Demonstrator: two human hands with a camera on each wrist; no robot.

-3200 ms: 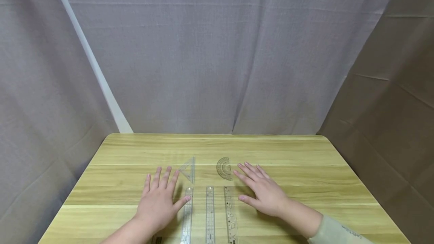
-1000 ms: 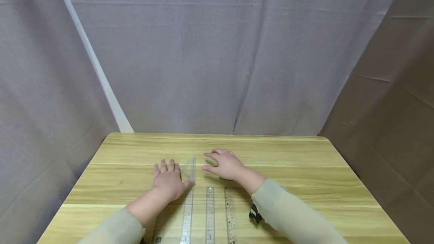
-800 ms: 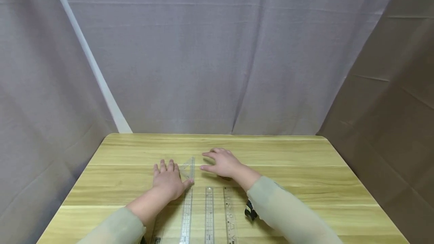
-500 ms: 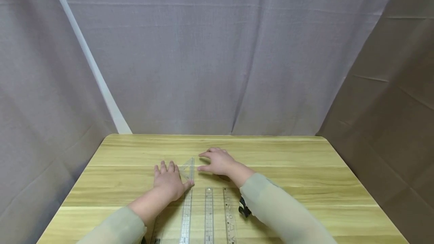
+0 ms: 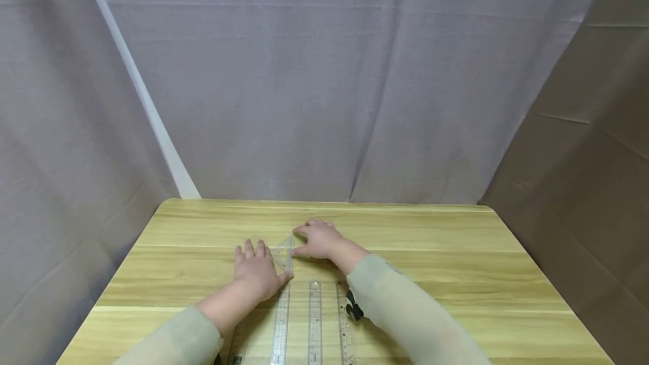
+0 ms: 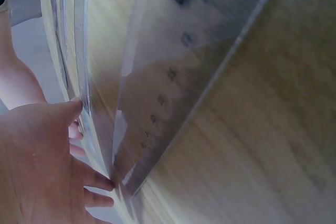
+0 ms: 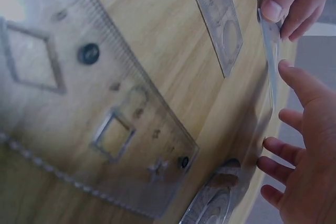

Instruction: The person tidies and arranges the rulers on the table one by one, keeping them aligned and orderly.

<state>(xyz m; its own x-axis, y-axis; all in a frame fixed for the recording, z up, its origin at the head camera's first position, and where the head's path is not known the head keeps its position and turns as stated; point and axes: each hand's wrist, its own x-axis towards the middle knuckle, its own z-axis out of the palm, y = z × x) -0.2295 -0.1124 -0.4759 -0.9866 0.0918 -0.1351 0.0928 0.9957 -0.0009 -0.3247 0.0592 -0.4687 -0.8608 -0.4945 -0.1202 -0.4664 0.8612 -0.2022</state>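
A clear triangular set square lies flat on the table between both hands. My left hand is spread along its left side, and the thumb rests at the near corner. On the other side, my right hand holds its thumb and index finger apart at the set square's right edge. In the right wrist view, that right thumb is close beside the set square, and whether it touches cannot be told. A clear protractor lies below the right fingers there; the right hand and arm hide it in the head view.
Clear rulers lie lengthwise nearer the front: one below the left thumb, a middle ruler, a stencil ruler partly under the right arm, and another ruler by the left forearm. Grey curtains surround the wooden table.
My right hand has moved left, over the protractor, to the set square's right edge. The left hand has shifted forward and right, bringing its thumb to the near corner. The set square stays put.
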